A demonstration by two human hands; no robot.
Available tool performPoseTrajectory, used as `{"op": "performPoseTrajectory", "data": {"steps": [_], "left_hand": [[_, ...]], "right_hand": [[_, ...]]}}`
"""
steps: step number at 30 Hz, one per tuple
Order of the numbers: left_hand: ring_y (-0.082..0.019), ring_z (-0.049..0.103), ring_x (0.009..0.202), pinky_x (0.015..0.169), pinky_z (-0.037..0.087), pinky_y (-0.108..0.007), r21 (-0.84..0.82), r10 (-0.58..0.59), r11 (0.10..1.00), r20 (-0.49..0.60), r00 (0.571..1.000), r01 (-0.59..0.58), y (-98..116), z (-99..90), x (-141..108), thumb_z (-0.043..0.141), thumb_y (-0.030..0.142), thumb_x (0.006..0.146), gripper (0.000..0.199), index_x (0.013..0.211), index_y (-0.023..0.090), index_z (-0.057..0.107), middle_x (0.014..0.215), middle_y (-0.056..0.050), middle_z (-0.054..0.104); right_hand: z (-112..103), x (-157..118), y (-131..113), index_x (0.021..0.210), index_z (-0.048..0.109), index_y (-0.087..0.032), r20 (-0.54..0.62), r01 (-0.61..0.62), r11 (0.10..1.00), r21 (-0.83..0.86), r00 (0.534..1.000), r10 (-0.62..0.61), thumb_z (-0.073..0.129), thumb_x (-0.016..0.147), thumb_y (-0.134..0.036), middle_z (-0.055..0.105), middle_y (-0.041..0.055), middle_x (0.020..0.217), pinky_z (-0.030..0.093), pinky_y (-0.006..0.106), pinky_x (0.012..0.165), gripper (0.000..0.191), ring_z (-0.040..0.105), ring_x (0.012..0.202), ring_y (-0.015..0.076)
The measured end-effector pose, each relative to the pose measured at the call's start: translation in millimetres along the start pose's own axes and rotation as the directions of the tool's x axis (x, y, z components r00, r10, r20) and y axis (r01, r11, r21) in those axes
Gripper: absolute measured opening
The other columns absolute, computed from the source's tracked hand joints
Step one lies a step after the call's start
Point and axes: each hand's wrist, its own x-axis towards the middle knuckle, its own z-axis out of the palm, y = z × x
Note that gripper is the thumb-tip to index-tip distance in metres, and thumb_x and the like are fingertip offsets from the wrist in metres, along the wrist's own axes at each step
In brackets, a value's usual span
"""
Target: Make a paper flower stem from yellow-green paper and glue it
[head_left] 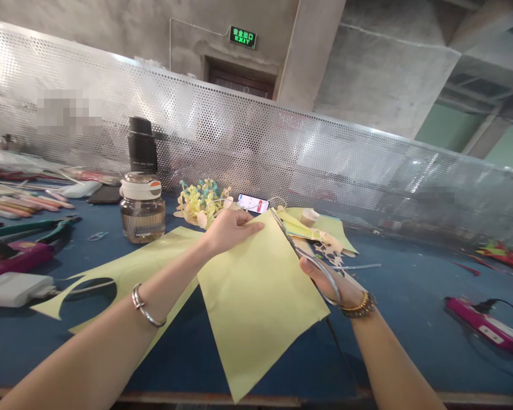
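Observation:
My left hand (234, 230) pinches the upper edge of a yellow paper sheet (263, 302), thumb on top. The sheet is held tilted above the blue table. In my right hand (329, 282) is a pair of scissors (320, 265), with a loop handle showing around the fingers. The scissor blades run along the sheet's upper right edge, partly hidden by the paper. Under my left forearm lies a second yellow sheet (162, 265) with a rounded piece cut out of it. Most fingers of my right hand are behind the paper and handle.
A glass jar (143, 213), yellow paper flowers (200, 199) and a phone (253, 203) stand or lie at the back. More paper scraps (325, 242) lie beyond my right hand. Magenta power strips (487, 324) sit at both sides. A perforated metal screen (222, 136) borders the table.

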Motion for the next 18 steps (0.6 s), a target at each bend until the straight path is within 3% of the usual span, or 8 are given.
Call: {"op": "performPoseTrajectory", "data": {"steps": [9,18], "left_hand": [[-0.007,0.039,0.043,0.040,0.027,-0.021,0.007,0.025,1.000,-0.011,1.000,-0.024,-2.8,0.7,1.3,0.062,0.041,0.074,0.034,0.053,0.018,0.049,0.050,0.004,0.047],[-0.009,0.044,0.046,0.041,0.030,-0.021,0.038,0.026,0.999,-0.012,1.000,-0.025,-2.2,0.2,1.0,0.061,0.042,0.074,0.033,0.055,0.018,0.052,0.050,0.003,0.049]], "right_hand": [[-1.3,0.6,-1.5,0.127,0.055,-0.023,0.023,-0.044,0.998,0.039,0.999,0.043,0.031,0.088,-0.063,0.065,0.0085,0.118,0.043,0.051,0.098,0.061,0.055,0.116,0.0325],[-0.8,1.6,-7.0,0.135,0.047,-0.022,0.018,0.006,1.000,0.029,1.000,-0.006,0.033,0.090,-0.059,0.062,0.0090,0.124,0.040,0.050,0.102,0.059,0.052,0.120,0.0314]]}}
